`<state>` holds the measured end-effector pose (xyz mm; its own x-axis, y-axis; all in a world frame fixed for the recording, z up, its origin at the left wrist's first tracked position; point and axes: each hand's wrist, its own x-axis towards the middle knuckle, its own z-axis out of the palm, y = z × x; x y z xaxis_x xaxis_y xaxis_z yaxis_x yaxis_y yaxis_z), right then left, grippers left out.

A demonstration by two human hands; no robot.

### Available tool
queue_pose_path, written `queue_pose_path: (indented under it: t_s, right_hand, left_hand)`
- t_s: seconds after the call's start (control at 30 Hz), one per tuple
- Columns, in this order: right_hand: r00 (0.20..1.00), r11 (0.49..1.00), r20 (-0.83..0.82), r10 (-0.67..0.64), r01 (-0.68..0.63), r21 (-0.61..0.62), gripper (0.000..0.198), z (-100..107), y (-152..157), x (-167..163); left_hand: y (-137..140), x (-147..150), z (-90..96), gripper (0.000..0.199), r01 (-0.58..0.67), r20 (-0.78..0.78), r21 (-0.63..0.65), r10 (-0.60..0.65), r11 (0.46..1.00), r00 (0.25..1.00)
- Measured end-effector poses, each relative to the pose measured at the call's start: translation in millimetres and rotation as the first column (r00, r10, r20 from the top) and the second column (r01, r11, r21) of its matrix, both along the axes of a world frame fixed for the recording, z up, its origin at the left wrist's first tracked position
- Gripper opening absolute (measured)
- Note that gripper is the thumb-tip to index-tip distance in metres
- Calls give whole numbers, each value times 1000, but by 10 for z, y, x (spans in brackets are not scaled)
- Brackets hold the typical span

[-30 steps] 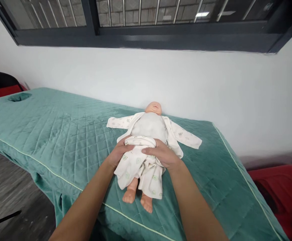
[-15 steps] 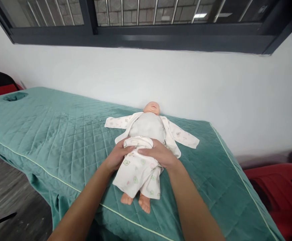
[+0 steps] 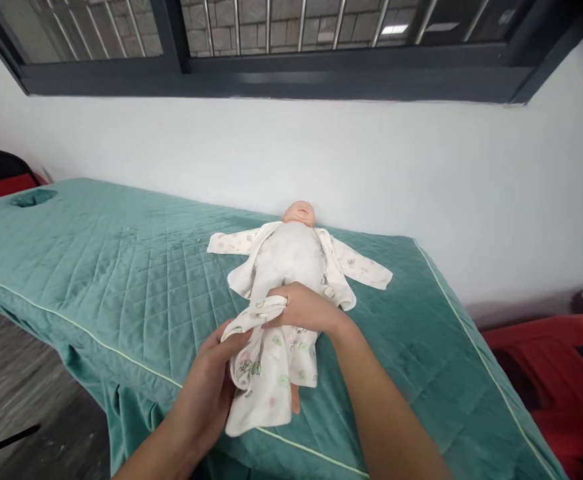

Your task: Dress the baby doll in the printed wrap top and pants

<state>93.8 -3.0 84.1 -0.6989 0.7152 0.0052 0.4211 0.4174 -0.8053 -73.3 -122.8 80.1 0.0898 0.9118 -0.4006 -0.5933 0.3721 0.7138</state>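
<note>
A baby doll lies on its back on the green quilted bed, its head toward the wall. Its white printed jacket is spread open with both sleeves out to the sides. White printed baby pants cover the lower legs. My left hand grips the bunched waistband at the left, thumb on top. My right hand is closed on the waistband's upper edge, over the doll's thighs. One foot shows partly below the right pant leg; the other is hidden by cloth.
The bed runs along a white wall below a barred window. A face hole lies at its far left end. Red chairs stand beyond both ends, one at the right. A thin black rod is at lower left.
The pants' waistband has come down from the doll's waist to its legs, drawn toward me and left. My left hand has moved down; one foot is now covered by cloth.
</note>
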Motion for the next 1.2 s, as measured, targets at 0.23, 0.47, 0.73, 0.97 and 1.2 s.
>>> queue_pose_path:
  t_s: [0.23, 0.47, 0.73, 0.97, 1.2]
  right_hand:
    - [998, 999, 30, 48, -48, 0, 5, -53, 8, 0]
    - [997, 996, 17, 82, -81, -24, 10, -74, 14, 29]
    - [993, 994, 58, 104, -105, 21, 12, -77, 10, 27]
    - [993, 996, 86, 80, -83, 30, 13, -32, -18, 21]
    - [989, 999, 148, -29, 24, 39, 13, 56, -73, 7]
  left_hand:
    - [-304, 46, 51, 45, -97, 48, -163, 106, 982, 993]
    - [-594, 127, -145, 30, -155, 117, -260, 190, 953, 975]
    - [-729, 31, -545, 41, -253, -44, -242, 250, 937, 967]
    - [-581, -42, -651, 42, -205, -259, -151, 161, 967, 952]
    - [-476, -131, -602, 41, -53, -306, -102, 20, 993, 952]
